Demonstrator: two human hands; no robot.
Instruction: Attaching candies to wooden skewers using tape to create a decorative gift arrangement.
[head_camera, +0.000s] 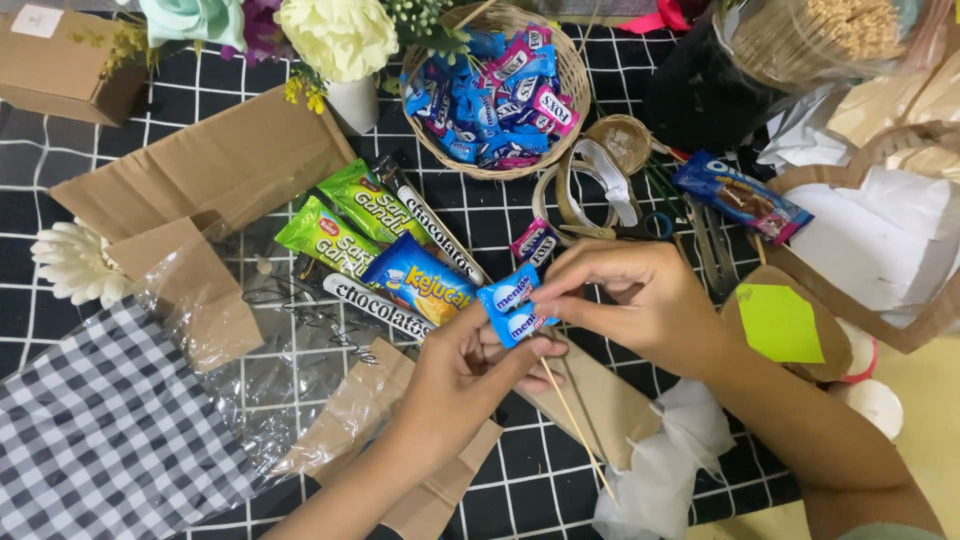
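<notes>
Over the middle of the black grid-patterned desk (600, 215), your two hands meet around a pair of small blue candy packets (512, 308) and a thin wooden skewer (575, 425). Your left hand (462, 375) comes up from below, fingers pinched onto the packets from underneath and the left. Your right hand (640, 300) comes in from the right, its fingertips closed on the packets' right edge (both hands are grasping, neither is loose). The skewer's long axis runs on a diagonal, from under the packets down and to the right, its free end pointing toward the near desk edge; whether a hand grips the stick itself is hidden by the fingers. The packets sit just left of your right fingertips and above your left palm, so both hands are equally close. Just beside them, up-left, lie green and blue snack bags (380, 240), and farther up, a wicker basket (580, 80) of wrapped sweets.
</notes>
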